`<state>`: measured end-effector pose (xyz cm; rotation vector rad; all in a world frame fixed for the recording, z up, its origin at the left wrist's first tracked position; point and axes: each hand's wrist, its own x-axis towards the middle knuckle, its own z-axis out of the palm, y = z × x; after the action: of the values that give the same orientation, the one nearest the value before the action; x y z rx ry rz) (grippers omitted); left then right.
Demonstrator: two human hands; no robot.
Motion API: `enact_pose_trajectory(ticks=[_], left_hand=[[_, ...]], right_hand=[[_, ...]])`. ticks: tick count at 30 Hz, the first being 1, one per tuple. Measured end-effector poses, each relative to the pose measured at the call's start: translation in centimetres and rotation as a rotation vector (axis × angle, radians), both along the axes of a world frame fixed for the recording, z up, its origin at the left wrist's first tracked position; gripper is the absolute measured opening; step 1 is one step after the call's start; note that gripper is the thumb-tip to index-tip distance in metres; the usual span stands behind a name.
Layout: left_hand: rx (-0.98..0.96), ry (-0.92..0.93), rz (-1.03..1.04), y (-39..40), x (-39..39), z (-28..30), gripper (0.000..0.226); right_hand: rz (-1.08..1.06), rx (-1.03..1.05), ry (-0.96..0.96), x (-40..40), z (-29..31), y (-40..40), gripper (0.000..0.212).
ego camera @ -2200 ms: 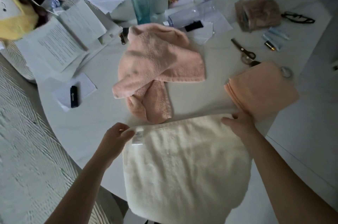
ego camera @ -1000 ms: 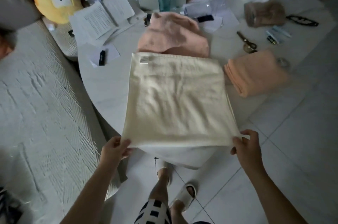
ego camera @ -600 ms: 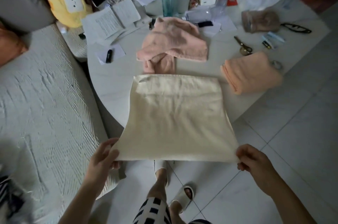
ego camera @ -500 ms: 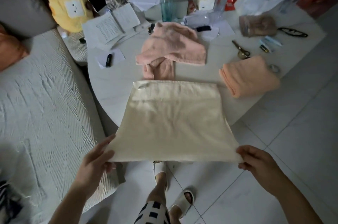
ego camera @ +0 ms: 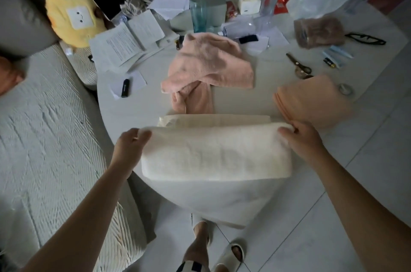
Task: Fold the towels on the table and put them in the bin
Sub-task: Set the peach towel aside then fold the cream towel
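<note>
The left hand (ego camera: 131, 142) pinches the left end of the cream towel (ego camera: 215, 156), and the right hand (ego camera: 300, 138) pinches the right end, both at the folded-over edge. The towel lies at the near rim of the bench (ego camera: 146, 105), its lower layer hanging off toward the floor. It looks thick, soft and floppy, light enough but prone to sagging, so corners are the best hold. Farther off lie a crumpled pink towel (ego camera: 209, 67) and a folded peach towel (ego camera: 311, 98).

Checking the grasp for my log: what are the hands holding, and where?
Both hold the cream towel: left hand at its left end, right hand at its right end, along the folded-over edge.
</note>
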<state>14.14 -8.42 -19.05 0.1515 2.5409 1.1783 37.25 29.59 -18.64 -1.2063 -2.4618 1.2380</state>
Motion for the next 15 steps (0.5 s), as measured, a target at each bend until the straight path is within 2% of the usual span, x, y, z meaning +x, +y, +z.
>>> enact_pose_trajectory(ticks=[3, 6, 9, 12, 15], left_hand=[[0.039, 0.008, 0.032, 3.6, -3.5, -2.2, 0.018], [0.022, 0.028, 0.126, 6.0, -5.7, -4.5, 0.021], [-0.083, 0.073, 0.139, 6.7, -6.3, -7.0, 0.023], [-0.151, 0.131, 0.099, 6.6, -6.4, -8.3, 0.025], [-0.197, 0.156, 0.089, 6.6, -6.5, -8.1, 0.024]], right_hand=[[-0.094, 0.039, -0.034, -3.9, -2.0, 1.5, 0.013], [-0.153, 0.055, 0.035, -6.1, -4.7, 1.7, 0.038], [-0.202, 0.068, 0.133, -7.5, -6.5, 1.2, 0.048], [-0.242, 0.128, 0.157, -8.5, -7.7, 1.4, 0.045], [-0.238, 0.117, 0.156, -9.2, -7.7, 1.5, 0.052]])
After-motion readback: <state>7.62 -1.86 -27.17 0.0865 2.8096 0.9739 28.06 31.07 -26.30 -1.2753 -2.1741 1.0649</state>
